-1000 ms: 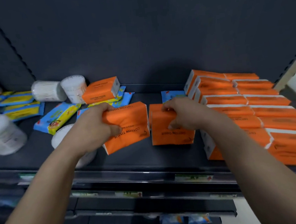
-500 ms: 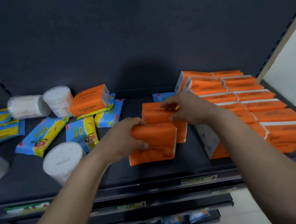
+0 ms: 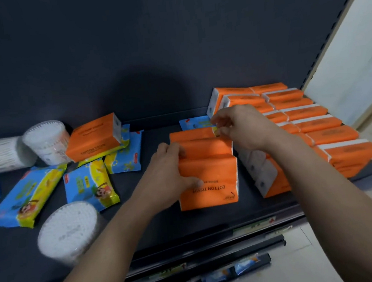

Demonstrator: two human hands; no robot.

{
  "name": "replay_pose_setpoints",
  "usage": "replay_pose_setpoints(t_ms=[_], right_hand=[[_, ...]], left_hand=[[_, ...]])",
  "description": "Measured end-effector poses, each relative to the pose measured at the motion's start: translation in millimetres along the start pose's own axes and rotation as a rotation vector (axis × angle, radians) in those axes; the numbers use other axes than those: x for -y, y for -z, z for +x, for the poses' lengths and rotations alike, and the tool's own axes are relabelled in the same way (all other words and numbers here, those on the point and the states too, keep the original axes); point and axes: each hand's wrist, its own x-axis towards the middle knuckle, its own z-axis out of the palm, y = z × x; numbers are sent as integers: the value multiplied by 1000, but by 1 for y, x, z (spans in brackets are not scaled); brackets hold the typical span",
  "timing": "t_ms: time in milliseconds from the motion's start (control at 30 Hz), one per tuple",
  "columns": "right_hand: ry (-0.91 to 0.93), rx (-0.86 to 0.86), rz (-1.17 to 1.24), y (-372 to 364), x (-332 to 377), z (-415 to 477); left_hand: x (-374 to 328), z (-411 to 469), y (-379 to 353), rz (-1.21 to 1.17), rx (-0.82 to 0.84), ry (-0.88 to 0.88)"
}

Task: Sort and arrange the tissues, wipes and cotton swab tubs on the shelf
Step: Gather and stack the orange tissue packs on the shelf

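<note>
Dark shelf (image 3: 143,224) under me carries a short line of orange packs at its middle. To do this step well, I should press the front tissue pack (image 3: 209,179) flat against those behind and slide the line right until it meets the orange row (image 3: 319,123). My left hand (image 3: 168,176) grips the front pack, thumb on its face, fingers curled over the top. My right hand (image 3: 240,128) pinches the top corner of the rear tissue pack (image 3: 191,134). Wipes (image 3: 89,186) and a swab tub (image 3: 68,229) sit loose at left.
</note>
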Motion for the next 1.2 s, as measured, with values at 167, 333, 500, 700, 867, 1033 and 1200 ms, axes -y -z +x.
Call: replay_pose_setpoints(t_ms=[167,333,500,700,867,1033,1200], right_hand=[[33,7,-35,-1,1,18],[90,38,-86,4,-2,51],[173,93,-109,7,-10,89],[224,343,-257,-6,-20,133],[303,538,-417,-29,-19,150],[343,594,-509,-44,-15,162],[353,552,-554,-49,-15,159]], left_hand=[[9,6,26,-129,-120,17],[22,29,45,-99,-385,52],[14,56,49,-31,-471,66],[20,81,43,100,-474,184],[26,85,38,94,-457,292],[29,81,32,116,-445,378],[25,83,26,113,-425,408]])
